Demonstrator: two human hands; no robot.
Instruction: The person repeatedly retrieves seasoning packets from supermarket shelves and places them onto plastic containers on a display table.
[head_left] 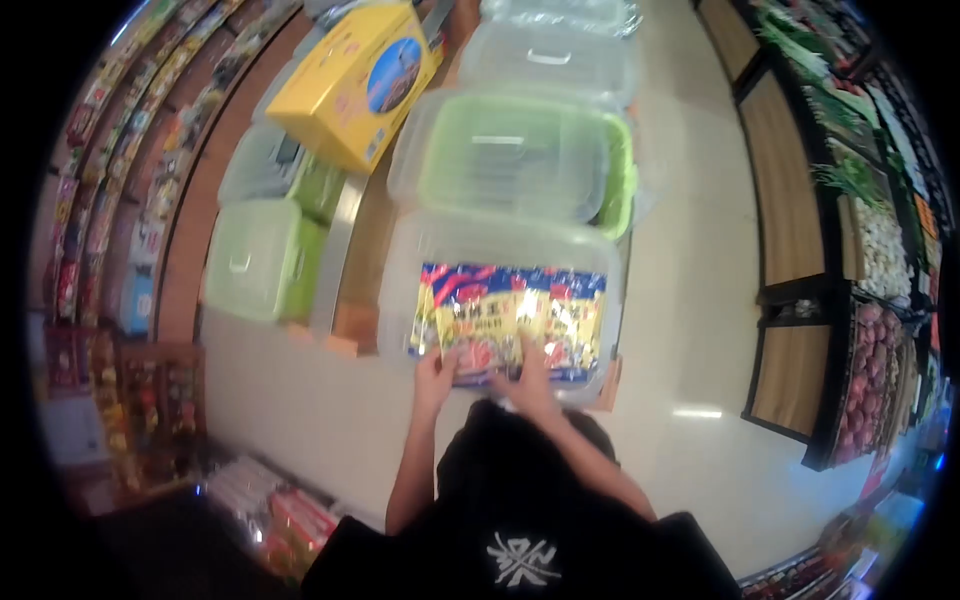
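Observation:
Several blue and yellow printed packets point(555, 310) lie overlapping on the translucent lid point(400, 260) of the nearest plastic box. My left hand point(436, 376) touches the lower left part of the packets; its fingers are small and blurred, so its grip is unclear. On the lower middle of the packets rests my right hand point(530, 378), with its fingers spread apart.
Green boxes with clear lids point(500, 150) stand beyond the packets. A yellow carton point(350, 80) sits at the upper left, above another green box point(255, 260). Packed shelves point(125, 150) line the left; produce bins point(790, 190) line the right.

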